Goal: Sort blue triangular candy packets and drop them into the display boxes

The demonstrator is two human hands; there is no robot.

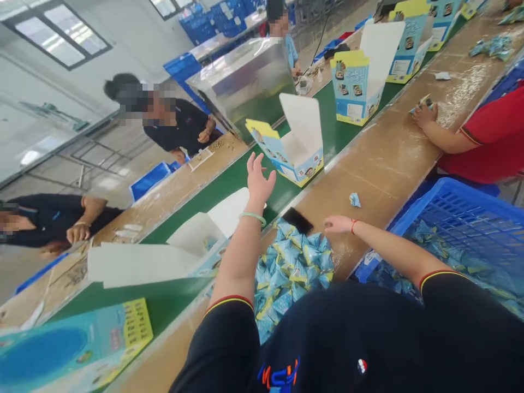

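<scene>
My left hand, with a pale green bangle at the wrist, reaches over the green conveyor belt. Its fingers are spread and nothing is in them. Just beyond them stands an open carton, yellow and blue with a raised white flap. Low over the brown tabletop, my right hand has loosely bent fingers and no object visible in it. A black phone-like slab lies to its left, at the edge of a heap of small blue sachets. One loose sachet rests beyond my right hand.
A blue crate of sachets stands at my right. More cartons line the belt ahead; another open carton and a flat-looking printed one are at left. Co-workers sit across the belt, and a red-sleeved person works at right.
</scene>
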